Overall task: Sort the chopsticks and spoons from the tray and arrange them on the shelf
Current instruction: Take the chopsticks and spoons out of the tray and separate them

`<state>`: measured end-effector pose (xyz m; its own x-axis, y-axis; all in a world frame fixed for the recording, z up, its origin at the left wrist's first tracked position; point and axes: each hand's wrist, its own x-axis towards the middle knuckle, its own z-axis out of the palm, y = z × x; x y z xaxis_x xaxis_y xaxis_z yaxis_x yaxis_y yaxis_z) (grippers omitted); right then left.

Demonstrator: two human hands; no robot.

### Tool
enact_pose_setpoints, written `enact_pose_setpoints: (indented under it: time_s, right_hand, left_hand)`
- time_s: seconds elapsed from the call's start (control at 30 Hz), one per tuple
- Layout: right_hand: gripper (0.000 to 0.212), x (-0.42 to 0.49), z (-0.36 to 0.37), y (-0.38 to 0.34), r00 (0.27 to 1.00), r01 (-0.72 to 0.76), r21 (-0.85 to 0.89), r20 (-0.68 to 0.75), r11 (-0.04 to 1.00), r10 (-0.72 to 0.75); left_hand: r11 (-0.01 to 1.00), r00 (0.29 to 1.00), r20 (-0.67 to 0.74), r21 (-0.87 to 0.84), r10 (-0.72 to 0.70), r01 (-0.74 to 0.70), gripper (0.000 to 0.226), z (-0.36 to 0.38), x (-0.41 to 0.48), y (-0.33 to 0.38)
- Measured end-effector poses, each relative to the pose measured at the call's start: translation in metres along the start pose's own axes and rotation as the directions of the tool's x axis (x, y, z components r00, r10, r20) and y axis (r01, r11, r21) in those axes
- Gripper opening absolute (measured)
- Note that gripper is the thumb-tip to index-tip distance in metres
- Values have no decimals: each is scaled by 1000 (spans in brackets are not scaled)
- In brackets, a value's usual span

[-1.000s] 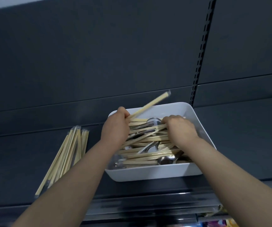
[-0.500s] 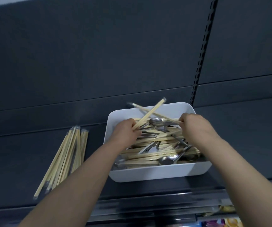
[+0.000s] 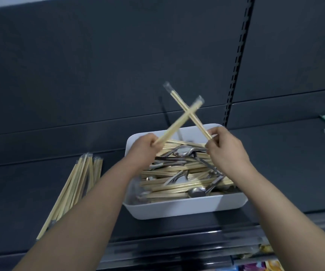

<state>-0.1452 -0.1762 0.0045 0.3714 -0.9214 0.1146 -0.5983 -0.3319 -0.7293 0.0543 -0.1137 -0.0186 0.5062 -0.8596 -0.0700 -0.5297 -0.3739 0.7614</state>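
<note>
One wrapped chopstick pair (image 3: 169,130) sticks out of my left hand (image 3: 144,148) toward 1 o'clock, my fingers curled round its lower end. A second wrapped pair (image 3: 179,101) runs from my right hand (image 3: 225,148) toward 11 o'clock, pinched at its base. The two cross above the white tray (image 3: 177,210). Below my hands the tray holds mixed chopsticks (image 3: 167,194) and metal spoons (image 3: 183,150). At 9 o'clock of the tray, a sorted bundle (image 3: 75,184) lies on the dark shelf (image 3: 16,192).
</note>
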Motion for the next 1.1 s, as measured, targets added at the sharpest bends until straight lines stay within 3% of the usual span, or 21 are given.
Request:
enact_pose_setpoints:
  time_s: [0.07,0.13,0.2,0.27,0.37,0.47,0.63,0.77,0.83,0.93,1.1]
  right_hand:
    - [14,1,9,-18,999,40,59,-12,997,-39]
    - [7,-3,25,-39,996,84,110,5,990,-85]
    - [8,-8,47,-60,989,139,98,32,985,-143]
    - [9,-15,71,-82,980,177,26,87,984,-179]
    - [7,-27,106,-111,960,176,-15,224,984,-168]
    - [21,-44,149,-134,932,155,5,331,988,-148]
    - [36,-68,205,-154,918,136,-79,384,988,-96]
    - [38,-75,240,-158,897,102,-159,442,982,-22]
    - [36,-79,252,-158,876,109,-214,483,971,8]
    - [37,-82,258,-156,862,194,-332,507,923,1]
    - [33,-81,231,-161,903,424,-581,329,695,-276]
  left_hand:
    - [947,995,-72,-317,-70,43,11,-19,-7,7]
    - [805,983,-80,-586,-168,90,13,-39,-16,8]
    - [695,966,-92,-711,-241,105,13,-61,-24,-3]
    - [680,947,-108,-720,-303,135,12,-83,-31,-26]
    - [713,919,-82,-659,-385,240,10,-110,-43,-71]
    - [770,888,-15,-505,-459,390,12,-130,-60,-119]
    - [806,849,24,-300,-528,510,17,-143,-75,-173]
    - [877,881,-46,-140,-470,460,16,-147,-75,-190]
    - [915,916,-69,51,-396,400,15,-150,-76,-192]
    - [896,954,-88,326,-288,301,26,-156,-78,-191]
    - [931,981,-106,314,-161,187,23,-154,-73,-176]
